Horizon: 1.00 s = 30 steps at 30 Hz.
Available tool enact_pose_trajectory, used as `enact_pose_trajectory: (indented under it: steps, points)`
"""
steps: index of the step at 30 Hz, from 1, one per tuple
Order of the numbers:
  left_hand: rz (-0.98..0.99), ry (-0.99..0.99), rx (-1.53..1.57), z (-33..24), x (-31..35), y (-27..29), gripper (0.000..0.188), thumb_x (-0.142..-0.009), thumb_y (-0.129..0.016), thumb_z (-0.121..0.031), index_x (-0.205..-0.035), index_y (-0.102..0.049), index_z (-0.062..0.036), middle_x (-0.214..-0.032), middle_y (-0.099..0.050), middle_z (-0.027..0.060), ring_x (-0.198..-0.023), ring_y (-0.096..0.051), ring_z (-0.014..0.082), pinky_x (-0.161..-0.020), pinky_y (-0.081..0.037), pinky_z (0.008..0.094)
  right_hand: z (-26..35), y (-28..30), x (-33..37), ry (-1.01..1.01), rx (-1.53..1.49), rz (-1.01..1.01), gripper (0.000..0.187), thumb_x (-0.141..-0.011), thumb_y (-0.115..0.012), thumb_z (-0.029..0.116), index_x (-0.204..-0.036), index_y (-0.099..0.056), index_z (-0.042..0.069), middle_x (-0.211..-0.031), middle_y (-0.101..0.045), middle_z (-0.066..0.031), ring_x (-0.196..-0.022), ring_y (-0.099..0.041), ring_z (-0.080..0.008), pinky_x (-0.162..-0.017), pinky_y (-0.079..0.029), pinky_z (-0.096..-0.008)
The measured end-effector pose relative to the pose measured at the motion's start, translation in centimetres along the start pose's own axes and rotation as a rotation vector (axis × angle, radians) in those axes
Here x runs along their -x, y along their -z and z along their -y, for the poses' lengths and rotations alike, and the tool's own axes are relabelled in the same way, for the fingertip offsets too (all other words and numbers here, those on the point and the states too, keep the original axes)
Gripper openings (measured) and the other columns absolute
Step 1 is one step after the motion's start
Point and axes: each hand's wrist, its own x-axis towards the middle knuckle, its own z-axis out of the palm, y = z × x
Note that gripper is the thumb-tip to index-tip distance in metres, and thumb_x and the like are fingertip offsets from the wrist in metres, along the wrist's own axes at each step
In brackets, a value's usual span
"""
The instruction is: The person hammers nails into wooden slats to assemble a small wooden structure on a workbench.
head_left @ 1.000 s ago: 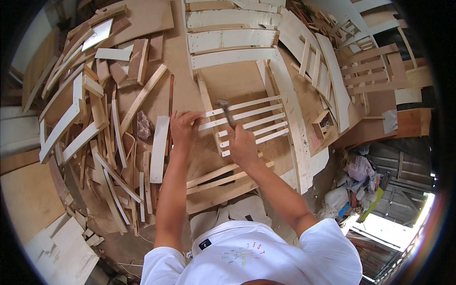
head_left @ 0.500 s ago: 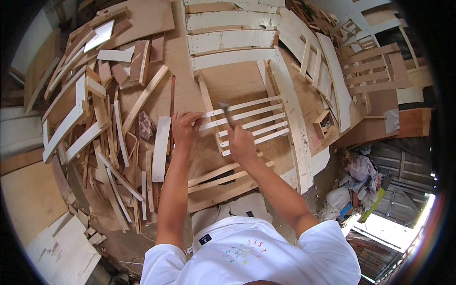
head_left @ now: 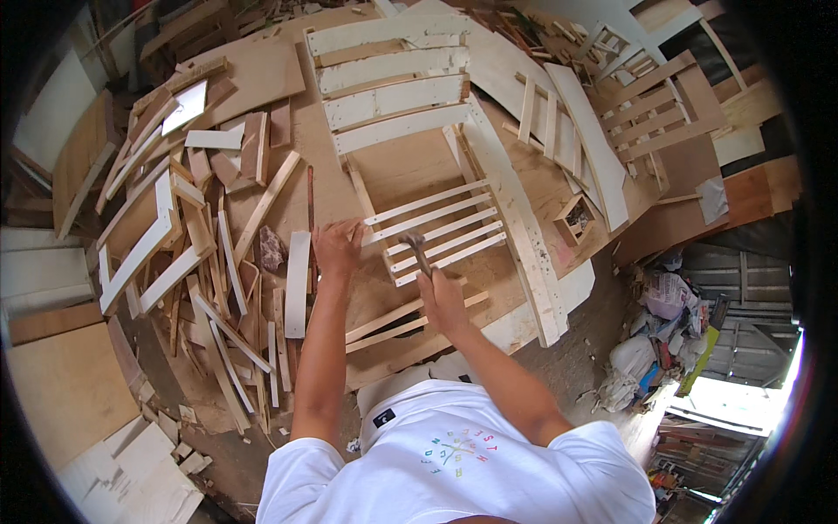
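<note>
My right hand [head_left: 443, 301] is closed round the handle of a claw hammer [head_left: 422, 253], its head slightly blurred above the slats. Several narrow white slats [head_left: 445, 225] lie side by side across the wooden frame of a seat, with small dark nail spots at their ends. At the left ends of the upper slats, my left hand [head_left: 337, 248] has its fingers bent and drawn together; whatever they pinch is hidden or too small to make out. Beyond the slats, a backrest [head_left: 397, 83] of wide white boards joins the seat frame.
Scrap wood strips and angled white frames [head_left: 144, 249] heap up on the left. A white board [head_left: 298, 284] lies beside my left forearm. Right of the seat are a small wooden box [head_left: 575, 218] of small dark pieces and slatted panels [head_left: 650, 122]. Bags [head_left: 633, 358] lie lower right.
The whole view has shifted, carrying the workpiece left. The hammer head has come down from above the top slats to over the middle ones. My left hand stays by the slat ends.
</note>
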Motion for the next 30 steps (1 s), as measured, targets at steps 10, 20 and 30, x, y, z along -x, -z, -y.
enact_pose_trajectory:
  steps: [10,20,30]
  points:
    - [0.203,0.432,-0.117,-7.6,-2.2,-1.2,0.034,-0.081,-0.086,-0.051,-0.096,-0.082,-0.0211,-0.11,-0.079,0.0066,-0.115,-0.069,0.0328,-0.122,-0.025,0.0657,-12.7,4.3,10.5,-0.166,-0.039,-0.091,0.055,-0.11,-0.052,0.051,-0.087,-0.058,0.002,-0.064,-0.06,-0.0093,-0.056,-0.061,-0.0201,-0.055,-0.048,-0.0378]
    - [-0.005,-0.154,0.318,-19.7,17.3,-6.4,0.023,-0.091,-0.077,-0.012,-0.112,-0.077,-0.006,-0.116,-0.076,0.0154,-0.113,-0.069,0.0367,-0.102,-0.052,0.0445,-17.3,14.2,14.6,-0.062,-0.229,-0.196,0.045,-0.107,-0.06,0.042,-0.094,-0.064,0.0,-0.068,-0.064,-0.0135,-0.061,-0.064,-0.0244,-0.06,-0.048,-0.0399]
    - [0.476,0.17,0.588,-35.0,32.6,-13.1,0.02,-0.101,-0.071,-0.018,-0.112,-0.08,-0.0038,-0.101,-0.081,0.011,-0.092,-0.076,0.0146,-0.085,-0.057,0.0291,-24.2,28.8,20.7,-0.154,-0.139,-0.138,0.047,-0.103,-0.065,0.044,-0.095,-0.063,-0.002,-0.074,-0.064,-0.0267,-0.075,-0.065,-0.0472,-0.067,-0.049,-0.0512]
